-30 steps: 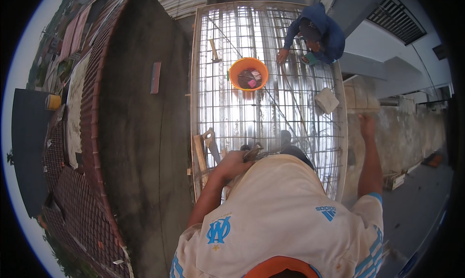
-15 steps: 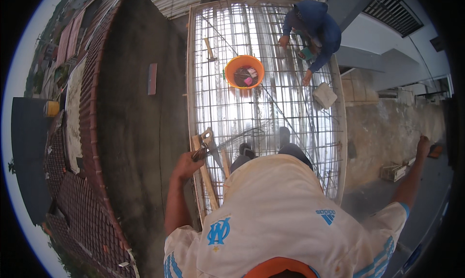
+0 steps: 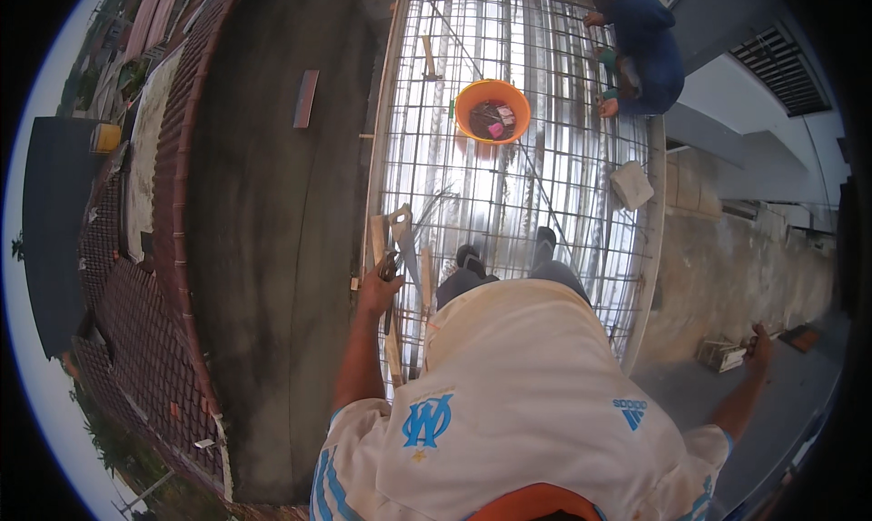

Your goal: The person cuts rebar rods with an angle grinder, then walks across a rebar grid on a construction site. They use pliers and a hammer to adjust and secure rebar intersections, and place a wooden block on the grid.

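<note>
My left hand [image 3: 381, 289] is closed around a bundle of thin dark wires [image 3: 420, 216], whose loose ends fan out over the steel mesh. Just beyond that hand, a handsaw [image 3: 401, 219] with a pale handle lies beside wooden strips [image 3: 378, 239] at the mesh's left edge. My right hand [image 3: 758, 341] hangs out to the right, away from the mesh; it is small and dim, so its fingers cannot be made out. Both my feet [image 3: 470, 259] stand on the rebar mesh [image 3: 563, 158], which lies over shiny corrugated metal sheets.
An orange bucket [image 3: 470, 92] holding pink and dark items stands ahead on the mesh. A hammer [image 3: 429, 58] lies at the far left. A co-worker in blue [image 3: 649, 53] crouches at the far right, near a pale block [image 3: 631, 186]. Wooden boards [image 3: 647, 276] edge the deck, with drops beyond.
My view has shifted, moving the deck up and right. My left hand still grips the wires, which now point more forward. My right arm has lowered. The co-worker's hands have moved.
</note>
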Demonstrator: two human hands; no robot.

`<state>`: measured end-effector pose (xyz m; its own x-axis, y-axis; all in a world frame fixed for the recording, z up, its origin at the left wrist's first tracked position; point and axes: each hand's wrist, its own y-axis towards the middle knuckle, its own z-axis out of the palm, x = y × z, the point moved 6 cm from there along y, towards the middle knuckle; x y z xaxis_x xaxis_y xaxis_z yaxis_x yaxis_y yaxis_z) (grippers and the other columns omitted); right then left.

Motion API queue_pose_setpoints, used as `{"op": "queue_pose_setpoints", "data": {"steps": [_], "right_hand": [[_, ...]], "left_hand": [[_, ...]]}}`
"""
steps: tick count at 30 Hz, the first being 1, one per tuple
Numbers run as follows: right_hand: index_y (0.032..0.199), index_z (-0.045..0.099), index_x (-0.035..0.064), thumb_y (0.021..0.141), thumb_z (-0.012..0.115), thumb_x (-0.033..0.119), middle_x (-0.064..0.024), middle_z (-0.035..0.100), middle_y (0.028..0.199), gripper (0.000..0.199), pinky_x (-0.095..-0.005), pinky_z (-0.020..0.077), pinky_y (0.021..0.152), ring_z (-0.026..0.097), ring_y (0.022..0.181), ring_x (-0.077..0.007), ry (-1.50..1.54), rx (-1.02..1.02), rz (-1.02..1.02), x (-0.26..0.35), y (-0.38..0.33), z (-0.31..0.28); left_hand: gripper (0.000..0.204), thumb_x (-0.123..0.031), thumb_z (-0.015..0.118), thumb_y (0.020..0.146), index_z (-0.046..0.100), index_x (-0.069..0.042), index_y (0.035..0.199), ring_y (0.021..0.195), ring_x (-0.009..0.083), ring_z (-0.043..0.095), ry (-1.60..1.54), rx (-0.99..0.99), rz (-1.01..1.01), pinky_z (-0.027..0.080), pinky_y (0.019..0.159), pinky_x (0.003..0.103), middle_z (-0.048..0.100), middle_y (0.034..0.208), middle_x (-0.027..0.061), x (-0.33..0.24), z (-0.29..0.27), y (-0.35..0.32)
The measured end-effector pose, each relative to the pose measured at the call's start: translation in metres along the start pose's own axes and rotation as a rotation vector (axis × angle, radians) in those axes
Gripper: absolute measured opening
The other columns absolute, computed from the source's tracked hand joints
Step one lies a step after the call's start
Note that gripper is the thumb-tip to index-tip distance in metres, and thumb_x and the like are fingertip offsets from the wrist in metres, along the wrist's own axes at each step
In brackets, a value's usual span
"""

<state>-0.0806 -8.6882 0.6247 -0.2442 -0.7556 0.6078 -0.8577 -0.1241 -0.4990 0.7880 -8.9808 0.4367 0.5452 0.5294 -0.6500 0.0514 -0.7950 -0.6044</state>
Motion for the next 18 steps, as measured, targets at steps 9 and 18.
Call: {"op": "queue_pose_setpoints", "data": {"steps": [9, 18], "right_hand": [[0.074, 0.058, 0.0088, 0.078, 0.057, 0.022, 0.0000, 0.041, 0.052, 0.014, -0.0290, 0.0282, 0.036, 0.033, 0.039, -0.0122, -0.419, 0.146, 0.089, -0.102, 0.027, 0.065], [0.073, 0.056, 0.0060, 0.075, 0.057, 0.015, -0.0014, 0.038, 0.049, 0.009, -0.0288, 0.0254, 0.035, 0.035, 0.039, -0.0127, -0.533, 0.195, 0.105, -0.082, -0.094, 0.158]], "left_hand": [[0.031, -0.014, 0.061, 0.066, 0.056, -0.002, 0.094, 0.066, 0.0119, 0.052, -0.193, -0.077, 0.036, 0.042, 0.059, 0.028, 0.057, 0.076, 0.0044, 0.022, 0.035, 0.050], [0.042, -0.020, 0.065, 0.063, 0.056, 0.003, 0.097, 0.073, 0.0169, 0.055, -0.182, -0.106, -0.020, 0.044, 0.066, 0.032, 0.059, 0.079, 0.0114, 0.043, 0.065, 0.109]]}}
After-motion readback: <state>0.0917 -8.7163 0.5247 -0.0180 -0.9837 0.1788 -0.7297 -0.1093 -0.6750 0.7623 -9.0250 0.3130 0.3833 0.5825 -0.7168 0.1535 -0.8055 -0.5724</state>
